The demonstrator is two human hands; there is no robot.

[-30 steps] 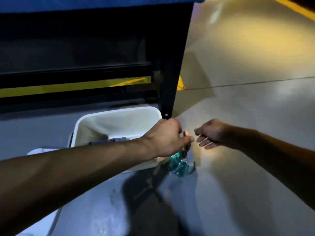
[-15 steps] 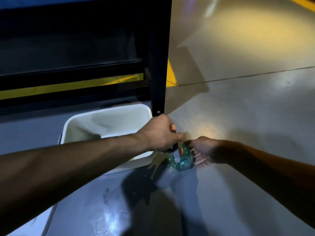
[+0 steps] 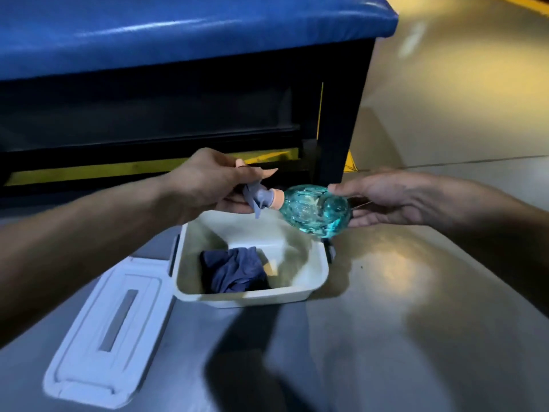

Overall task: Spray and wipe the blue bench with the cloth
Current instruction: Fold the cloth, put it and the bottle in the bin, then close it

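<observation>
spray bottle (image 3: 315,208): lies on its side in the air above the white tub (image 3: 319,273), spray head toward the left hand, base toward the right; clear teal plastic with liquid inside, so likely light to middling in weight and smooth enough to slip
left hand (image 3: 214,185): fingers curled round the grey spray head (image 3: 260,197) at the bottle's peach collar; forefinger stretched out over the top
right hand (image 3: 383,200): fingers nearly straight, thumb above and fingers below the bottle's base, cupping it more than gripping
best hold on the bottle: the neck just under the spray head, where a forefinger can reach the trigger; the round belly looks the likeliest place to lose it
cloth (image 3: 234,272): dark blue, crumpled in the bottom of the tub, untouched by either hand; soft and limp, probably very light, takes a pinch or a grab anywhere
blue bench (image 3: 184,34): padded glossy top on a dark frame, just behind the hands; the skin looks smooth and wipeable, with some give under pressure
tub lid (image 3: 110,325): flat on the floor left of the tub
task stage: judged early, bottle in hand, bench not yet sprayed, cloth to be picked up
</observation>
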